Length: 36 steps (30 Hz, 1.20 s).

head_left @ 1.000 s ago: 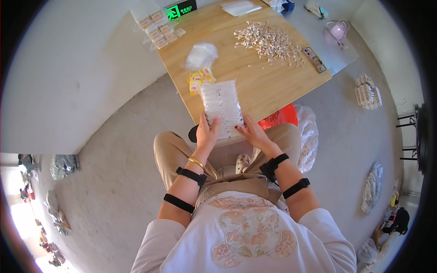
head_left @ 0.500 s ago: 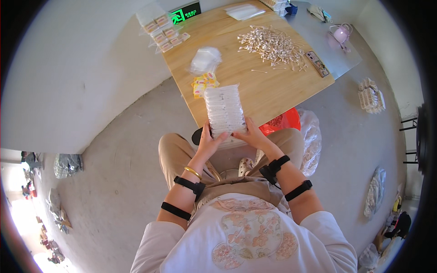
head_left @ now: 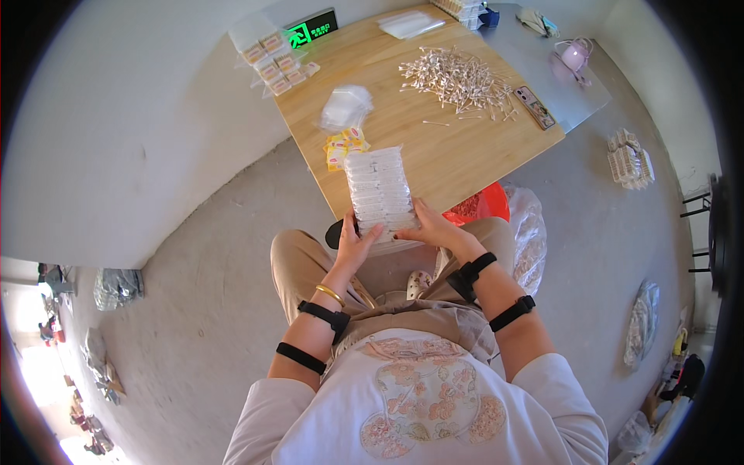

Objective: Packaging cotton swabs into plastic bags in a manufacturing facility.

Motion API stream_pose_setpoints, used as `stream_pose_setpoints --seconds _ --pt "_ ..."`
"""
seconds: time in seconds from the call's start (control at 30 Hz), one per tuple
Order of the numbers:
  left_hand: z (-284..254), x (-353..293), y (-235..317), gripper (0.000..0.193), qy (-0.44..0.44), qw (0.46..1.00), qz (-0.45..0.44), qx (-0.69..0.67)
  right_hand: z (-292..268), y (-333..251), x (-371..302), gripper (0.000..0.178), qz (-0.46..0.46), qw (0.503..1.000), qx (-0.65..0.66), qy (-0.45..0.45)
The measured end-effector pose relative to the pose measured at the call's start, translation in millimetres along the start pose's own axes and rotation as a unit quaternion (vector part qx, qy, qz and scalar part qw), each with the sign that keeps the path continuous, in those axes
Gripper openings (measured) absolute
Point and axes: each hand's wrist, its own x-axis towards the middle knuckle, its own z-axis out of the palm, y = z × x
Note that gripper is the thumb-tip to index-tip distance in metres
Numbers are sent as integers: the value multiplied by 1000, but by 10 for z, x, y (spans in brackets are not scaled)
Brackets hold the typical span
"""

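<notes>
A long stack of clear plastic packets [head_left: 378, 186] with whitish contents lies in a row, its near end between my hands over the table's front edge. My left hand [head_left: 358, 242] is closed on the stack's left near corner, thumb on top. On the right near corner, my right hand [head_left: 435, 229] presses with thumb and fingers. Just past the stack are small yellow-and-white cards [head_left: 346, 147] and a pile of clear flat bags [head_left: 346, 108]. A heap of cotton swabs [head_left: 457, 81] spreads across the table's far right.
The wooden table [head_left: 310, 124] has a phone [head_left: 535, 107] at its right edge and boxed packs [head_left: 277, 62] at far left. Clear sheets [head_left: 411, 23] lie at the back. Under the right front edge are a red bag [head_left: 490, 203] and clear plastic wrap [head_left: 529, 240].
Both hands keep their hold on the packet stack. My right hand's thumb and fingers have shifted slightly, and the whole view has moved a little.
</notes>
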Motion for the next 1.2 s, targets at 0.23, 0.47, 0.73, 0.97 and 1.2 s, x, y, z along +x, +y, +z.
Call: stream_pose_setpoints --seconds 0.23,0.47,0.73,0.97,1.2 --pt "-241 -105 9 103 -8 1000 13 22 -35 -27 -104 97 43 990 135 18" --pt "-115 -344 735 112 -26 868 190 457 64 472 -555 82 121 980 70 144" --pt "183 -289 633 110 -115 764 225 593 417 363 -701 59 181 919 350 36" --pt "244 -313 608 108 -87 733 259 623 468 116 -584 29 247 783 569 46" --pt "74 -274 863 99 35 784 327 526 349 -320 -472 31 119 781 613 7"
